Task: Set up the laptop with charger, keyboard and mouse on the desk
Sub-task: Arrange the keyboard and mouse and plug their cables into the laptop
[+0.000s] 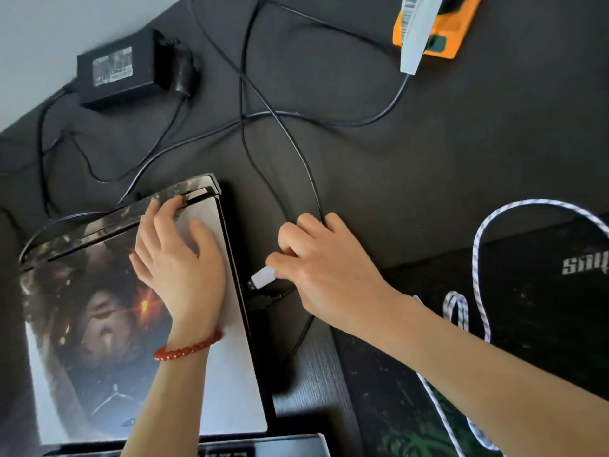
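the black desk carries a closed laptop at its left with a printed picture on the lid, a dark mouse mat at the right under a looping white braided cable, and the charger brick far back by the wall. the left hand lies flat on the lid, fingers spread and relaxed. the right hand, just beside the laptop's right edge, pinches a white usb plug, and a black plug below it seems to sit in the laptop's side.
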Demonstrator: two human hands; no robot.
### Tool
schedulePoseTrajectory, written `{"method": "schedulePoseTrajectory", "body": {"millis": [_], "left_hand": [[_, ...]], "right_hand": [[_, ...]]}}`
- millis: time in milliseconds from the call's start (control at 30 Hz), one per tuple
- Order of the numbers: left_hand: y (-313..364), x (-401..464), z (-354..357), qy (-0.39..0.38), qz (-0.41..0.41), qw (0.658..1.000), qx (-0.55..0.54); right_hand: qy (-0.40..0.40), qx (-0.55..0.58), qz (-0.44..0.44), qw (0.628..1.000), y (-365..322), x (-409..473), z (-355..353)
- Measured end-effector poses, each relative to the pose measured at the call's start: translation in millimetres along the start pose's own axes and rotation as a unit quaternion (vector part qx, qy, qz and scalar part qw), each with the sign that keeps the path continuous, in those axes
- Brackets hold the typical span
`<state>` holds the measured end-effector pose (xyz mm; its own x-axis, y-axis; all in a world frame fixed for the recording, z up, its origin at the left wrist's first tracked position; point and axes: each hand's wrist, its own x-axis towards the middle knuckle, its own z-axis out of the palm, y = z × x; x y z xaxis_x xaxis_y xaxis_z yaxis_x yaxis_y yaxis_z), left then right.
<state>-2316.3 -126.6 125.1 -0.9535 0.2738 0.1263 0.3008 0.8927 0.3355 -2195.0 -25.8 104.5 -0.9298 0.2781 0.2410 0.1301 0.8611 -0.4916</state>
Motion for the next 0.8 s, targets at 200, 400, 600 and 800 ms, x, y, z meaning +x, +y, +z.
{"method": "schedulePoseTrajectory", "body": {"millis": [200, 400, 600, 800], "left_hand": [[0.3, -0.6, 1.0, 0.006, 0.003, 1.0, 0.001], [0.5, -1.0, 1.6, 0.004, 0.003, 1.0, 0.003], [1.6, -1.1, 2.7, 0.003, 0.006, 1.0, 0.008], [1.0, -1.1, 2.2, -0.002, 0.003, 1.0, 0.014]], "right_hand": [[0.005, 0.019, 0.018, 1.0, -2.2, -2.6, 1.6], [-0.014, 0.012, 0.003, 1.0, -3.1, -6.0, 0.5], [-0.031, -0.027, -0.011, 0.999, -4.7, -5.0, -0.9], [-0.034, -0.04, 0.032, 0.998, -10.5, -0.9, 0.0]]}}
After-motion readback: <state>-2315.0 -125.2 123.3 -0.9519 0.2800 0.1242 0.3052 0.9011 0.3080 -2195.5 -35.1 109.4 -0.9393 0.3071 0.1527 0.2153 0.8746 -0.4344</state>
